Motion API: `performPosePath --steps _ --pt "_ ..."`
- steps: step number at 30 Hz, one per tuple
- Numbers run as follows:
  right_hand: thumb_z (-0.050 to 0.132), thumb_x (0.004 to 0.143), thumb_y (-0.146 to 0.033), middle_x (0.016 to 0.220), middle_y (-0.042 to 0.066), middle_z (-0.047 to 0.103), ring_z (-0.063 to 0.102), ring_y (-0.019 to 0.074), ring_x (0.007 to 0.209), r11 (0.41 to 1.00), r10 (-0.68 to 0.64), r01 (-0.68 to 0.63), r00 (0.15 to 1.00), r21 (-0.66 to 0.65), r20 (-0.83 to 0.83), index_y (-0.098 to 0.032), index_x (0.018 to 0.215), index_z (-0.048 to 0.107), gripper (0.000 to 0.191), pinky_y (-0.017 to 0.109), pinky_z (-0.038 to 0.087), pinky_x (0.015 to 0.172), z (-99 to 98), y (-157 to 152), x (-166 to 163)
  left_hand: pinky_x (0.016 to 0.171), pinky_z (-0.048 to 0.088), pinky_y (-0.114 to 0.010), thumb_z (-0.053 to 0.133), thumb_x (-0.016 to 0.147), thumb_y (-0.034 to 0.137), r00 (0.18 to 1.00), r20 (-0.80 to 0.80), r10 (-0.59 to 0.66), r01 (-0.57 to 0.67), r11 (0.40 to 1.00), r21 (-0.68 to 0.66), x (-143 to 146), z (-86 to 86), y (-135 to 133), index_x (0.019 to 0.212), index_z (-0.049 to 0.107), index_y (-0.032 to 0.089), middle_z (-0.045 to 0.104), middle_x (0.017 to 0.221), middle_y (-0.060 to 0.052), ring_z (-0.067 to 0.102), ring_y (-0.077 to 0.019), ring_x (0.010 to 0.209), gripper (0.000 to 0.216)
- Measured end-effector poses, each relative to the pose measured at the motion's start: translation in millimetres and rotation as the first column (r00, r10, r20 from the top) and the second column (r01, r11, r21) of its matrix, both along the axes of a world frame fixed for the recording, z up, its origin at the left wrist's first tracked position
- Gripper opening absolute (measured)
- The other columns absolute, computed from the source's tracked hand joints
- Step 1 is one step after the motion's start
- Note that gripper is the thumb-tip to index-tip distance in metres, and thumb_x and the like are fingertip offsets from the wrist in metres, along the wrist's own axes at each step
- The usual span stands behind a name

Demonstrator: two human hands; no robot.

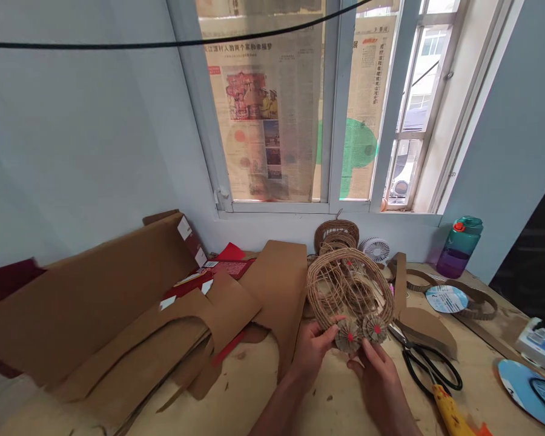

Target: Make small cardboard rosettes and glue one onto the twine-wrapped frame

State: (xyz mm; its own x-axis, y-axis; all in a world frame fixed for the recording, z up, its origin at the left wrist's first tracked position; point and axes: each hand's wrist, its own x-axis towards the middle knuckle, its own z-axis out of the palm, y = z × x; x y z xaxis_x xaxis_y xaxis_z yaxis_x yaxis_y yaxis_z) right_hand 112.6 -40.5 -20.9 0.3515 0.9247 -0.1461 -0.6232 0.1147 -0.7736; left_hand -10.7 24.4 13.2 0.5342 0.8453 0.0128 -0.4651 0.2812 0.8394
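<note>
Both my hands hold up a round woven twine frame [315, 290] with an open lattice inside its thick coiled rim. Two pleated rosettes with red centres sit on its lower edge, a left rosette [346, 339] and a right rosette [381, 330]. My left hand [312, 348] is closed on the lower left rim, its thumb beside the left rosette. My right hand [376, 368] grips from below, fingertips at the rosettes. Behind the lattice lies coiled twine, partly hidden. Close to my right hand are black-handled scissors [429, 363], their blades pointing toward the frame.
Cut cardboard sheets [272, 278] and a large cardboard box [95, 303] cover the left side. At right are a yellow-handled tool [452, 415], cardboard strips [481, 297], blue discs [447, 298] and a power strip [542, 344]. A bottle [461, 248], small fan [375, 249] and woven basket [331, 233] stand along the wall.
</note>
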Motion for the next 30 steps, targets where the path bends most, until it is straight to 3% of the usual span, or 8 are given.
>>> performPosePath --steps 3,9,13,16,19,23,30 --pt "0.080 0.057 -0.039 0.069 0.003 0.068 0.060 0.0171 0.063 1.000 -0.015 0.015 1.000 0.008 0.004 -0.019 0.072 0.070 0.028 0.028 0.048 0.058 3.0 -1.4 0.9 0.079 0.045 -0.035 0.077 0.066 0.032 0.995 0.097 -0.017 0.022 0.999 -0.048 -5.8 5.9 2.7 0.097 0.072 0.010 0.071 0.086 -0.013 0.064 -0.0245 0.083 0.038" --pt "0.079 0.055 -0.031 0.083 0.004 0.069 0.057 0.0141 0.063 1.000 0.028 -0.028 1.000 0.002 0.004 -0.020 0.086 0.072 0.033 0.025 0.046 0.056 9.4 -5.1 0.1 0.072 0.047 -0.031 0.074 0.071 0.032 0.985 0.174 -0.013 0.028 0.996 -0.080 -10.3 1.2 8.3 0.095 0.071 0.012 0.071 0.091 -0.013 0.064 -0.0237 0.084 0.031" --pt "0.075 0.057 -0.032 0.080 0.004 0.069 0.056 0.0137 0.061 0.999 0.053 -0.054 0.995 0.002 0.088 -0.018 0.084 0.072 0.031 0.024 0.045 0.054 7.5 -4.5 0.2 0.070 0.049 -0.034 0.071 0.072 0.040 1.000 0.020 0.024 -0.024 1.000 0.009 -9.2 -5.2 9.7 0.094 0.070 0.014 0.071 0.087 -0.012 0.065 -0.0249 0.081 0.034" --pt "0.072 0.058 -0.036 0.072 0.002 0.068 0.054 0.0116 0.052 0.995 0.065 -0.050 0.980 -0.084 0.189 -0.018 0.081 0.069 0.029 0.023 0.042 0.048 0.3 -1.1 0.2 0.069 0.049 -0.035 0.074 0.067 0.042 0.994 -0.098 0.043 -0.034 0.996 0.085 -11.8 -5.4 13.4 0.091 0.071 0.013 0.072 0.082 -0.011 0.065 -0.0252 0.077 0.038" --pt "0.069 0.056 -0.030 0.064 0.000 0.067 0.050 0.0090 0.040 0.985 0.089 -0.044 0.960 -0.169 0.267 -0.017 0.080 0.068 0.027 0.021 0.036 0.039 -8.1 2.3 -2.5 0.069 0.049 -0.033 0.079 0.062 0.036 0.981 -0.179 0.076 -0.050 0.988 0.144 -16.4 -0.2 21.9 0.088 0.073 0.013 0.072 0.077 -0.008 0.065 -0.0234 0.072 0.035" --pt "0.063 0.054 -0.024 0.056 -0.002 0.064 0.046 0.0078 0.037 0.981 0.136 -0.076 0.929 -0.180 0.345 -0.017 0.077 0.067 0.025 0.019 0.032 0.035 -14.6 3.7 -9.1 0.074 0.047 -0.031 0.077 0.063 0.033 0.966 -0.228 0.122 -0.073 0.975 0.212 -18.6 11.6 39.7 0.089 0.073 0.015 0.073 0.077 -0.005 0.065 -0.0234 0.079 0.031" --pt "0.052 0.057 -0.022 0.052 -0.005 0.059 0.041 0.0066 0.035 0.974 0.197 -0.125 0.876 -0.186 0.441 -0.017 0.076 0.064 0.023 0.018 0.027 0.035 -20.4 4.4 -13.9 0.072 0.047 -0.032 0.078 0.062 0.035 0.962 -0.272 0.006 0.053 0.977 0.209 -7.6 25.0 79.9 0.092 0.072 0.013 0.072 0.079 -0.007 0.065 -0.0217 0.074 0.037"
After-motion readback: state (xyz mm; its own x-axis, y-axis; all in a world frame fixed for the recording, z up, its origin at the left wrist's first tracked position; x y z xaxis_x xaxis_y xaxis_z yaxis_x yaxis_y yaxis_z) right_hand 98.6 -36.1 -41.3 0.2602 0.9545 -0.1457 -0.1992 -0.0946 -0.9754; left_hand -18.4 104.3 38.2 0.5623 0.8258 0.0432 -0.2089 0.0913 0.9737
